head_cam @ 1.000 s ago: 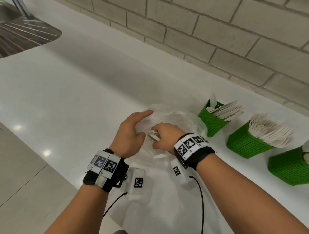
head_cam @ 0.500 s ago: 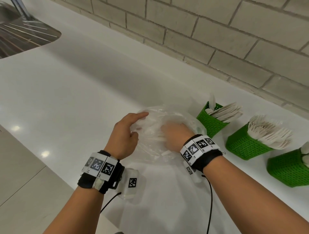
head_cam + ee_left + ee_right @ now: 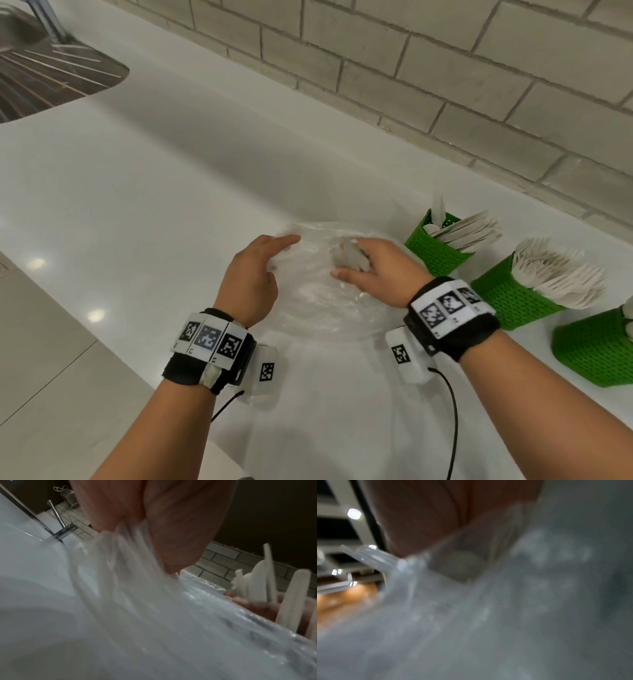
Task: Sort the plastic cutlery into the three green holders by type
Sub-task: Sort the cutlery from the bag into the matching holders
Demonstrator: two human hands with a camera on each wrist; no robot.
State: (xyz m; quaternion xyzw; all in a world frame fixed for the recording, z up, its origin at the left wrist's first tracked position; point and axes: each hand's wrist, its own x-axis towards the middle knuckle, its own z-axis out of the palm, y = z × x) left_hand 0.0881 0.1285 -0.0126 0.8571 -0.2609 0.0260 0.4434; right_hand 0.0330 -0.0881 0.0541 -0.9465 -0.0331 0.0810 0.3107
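On the white table, the left hand sits at about 7 o'clock of a clear plastic bag, its grip pinching the bag's gathered film between thumb and fingers. At the bag's 2 o'clock edge the right hand has its grip curled around a small bunch of white plastic cutlery. Further right, three green holders stand in a row: the first holder, the second holder and the third holder, the first two plainly stuffed with white pieces.
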